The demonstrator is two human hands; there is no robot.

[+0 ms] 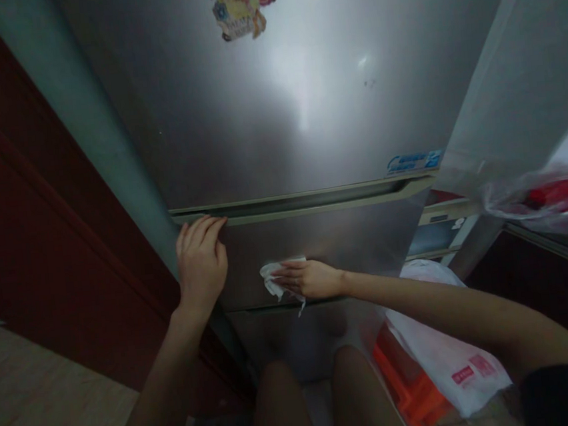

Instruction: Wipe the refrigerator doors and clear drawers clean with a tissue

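A silver refrigerator stands in front of me, its upper door above a middle drawer and a lower one. My right hand presses a crumpled white wipe against the middle drawer's front, near its lower edge. A thin end of the wipe hangs below the fingers. At the left end of the same drawer, my left hand lies on the top edge, fingers stretched over it beside the recessed handle slot. It holds nothing loose.
Colourful magnets sit on the upper door. A dark red wooden door is at left. To the right are an orange crate, a white plastic bag and an appliance. My knees are close to the lower drawer.
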